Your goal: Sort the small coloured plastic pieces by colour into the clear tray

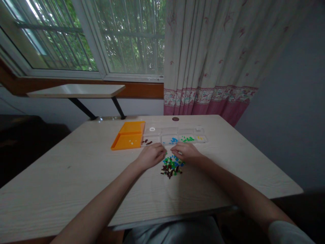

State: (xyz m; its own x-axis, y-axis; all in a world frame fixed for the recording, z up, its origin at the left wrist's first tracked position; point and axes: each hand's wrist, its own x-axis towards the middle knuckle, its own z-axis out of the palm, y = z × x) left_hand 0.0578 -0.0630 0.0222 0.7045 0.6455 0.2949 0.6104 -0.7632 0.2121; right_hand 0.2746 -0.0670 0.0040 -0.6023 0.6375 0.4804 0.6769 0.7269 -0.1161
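Observation:
A pile of tiny blue, green, brown and pale pieces (172, 165), which look like small building bricks, lies on the table between my wrists. At the pile's upper left is my left hand (151, 155), its fingers curled closed. Facing it across a small gap, my right hand (187, 152) is closed too, fingertips together over the pile's upper right edge. Whatever the fingertips hold, if anything, is too small to make out. Just beyond the hands lies a clear compartment tray (169, 131). Brown pieces (147, 142), blue pieces (174, 140), green pieces (188, 139) and yellow pieces (200, 138) sit in separate near compartments.
An orange two-part tray (131, 127) adjoins the clear tray's left end, with a few white pieces (132, 142) inside. A raised shelf (81, 89) on black supports stands at the table's back left. Behind are a window and a curtain (203, 67). The wooden table (88, 176) ends near my lap.

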